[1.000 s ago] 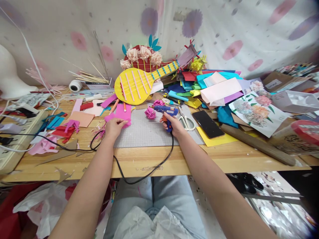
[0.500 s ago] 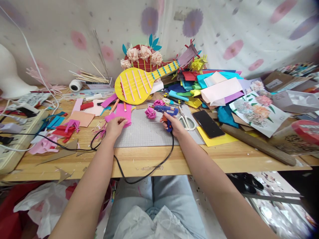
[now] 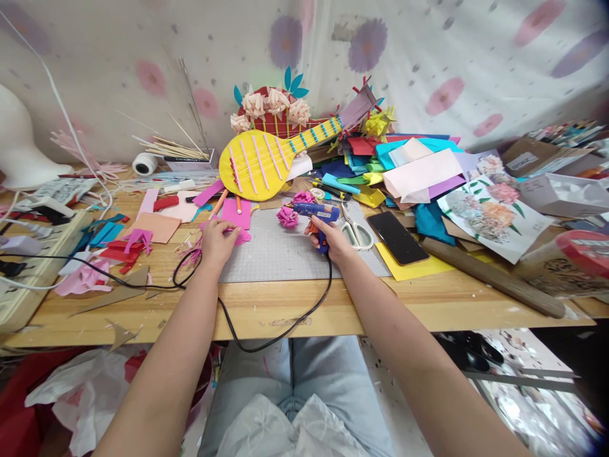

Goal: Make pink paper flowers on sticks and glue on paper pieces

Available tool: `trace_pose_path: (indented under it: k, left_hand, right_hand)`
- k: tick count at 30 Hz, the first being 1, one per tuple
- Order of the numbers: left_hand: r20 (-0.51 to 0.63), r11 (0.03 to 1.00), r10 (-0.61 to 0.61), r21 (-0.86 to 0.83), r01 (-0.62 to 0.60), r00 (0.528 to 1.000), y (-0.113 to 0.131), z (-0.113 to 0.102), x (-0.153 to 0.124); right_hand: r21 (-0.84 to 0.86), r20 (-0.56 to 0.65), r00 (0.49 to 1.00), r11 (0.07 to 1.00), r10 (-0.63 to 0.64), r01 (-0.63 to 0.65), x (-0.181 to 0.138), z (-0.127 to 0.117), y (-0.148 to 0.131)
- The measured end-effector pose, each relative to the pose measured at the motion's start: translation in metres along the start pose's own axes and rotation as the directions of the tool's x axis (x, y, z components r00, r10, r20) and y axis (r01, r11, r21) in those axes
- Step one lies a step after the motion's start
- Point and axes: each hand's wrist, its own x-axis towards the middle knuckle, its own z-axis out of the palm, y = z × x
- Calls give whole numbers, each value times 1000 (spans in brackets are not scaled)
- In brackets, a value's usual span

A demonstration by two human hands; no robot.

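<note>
**Mia:** What is on the grey mat?

**Ben:** The right hand is on the mat's right side. It is wrapped tight around the handle of a blue glue gun. The gun's black cord hangs off the near edge of the mat and loops back up to the left.

**Mia:** And the other hand?

**Ben:** The left hand is at the mat's left edge. Its fingers pinch a pink paper piece that lies on the mat's far left corner. The 2 hands are well apart.

**Mia:** What is between them?

**Ben:** A small pink paper flower, near the gun's tip, on the far side of the mat.

**Mia:** What else is close by?

**Ben:** Scissors lie just right of the mat, touching the right hand's side. A black phone sits farther right on a yellow sheet. Behind the mat stands a yellow paper guitar. A big heap of colored paper is behind the mat to the right.

**Mia:** Any words to read?

**Ben:** A box far right of the mat has a label, but it is too small to read.
</note>
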Motion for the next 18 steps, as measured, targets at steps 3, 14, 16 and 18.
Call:
trace_pose_path:
  k: [3,14,16,18]
  left_hand:
    - [-9,993,-54,-109,53,998,11,3,-6]
    - [276,819,-254,-449,358,927,42,19,-22]
    - [285,824,-263,-431,368,922,41,17,-21]
    - [282,834,-250,-423,354,926,40,17,-22]
  right_hand:
    - [-93,34,998,994,-47,49,-4,6,0]
    - [-447,24,999,894,-37,44,-14,25,-1]
    - [-470,-2,999,882,-41,36,-13,23,-1]
    - [-514,-19,999,858,-40,25,-12,21,0]
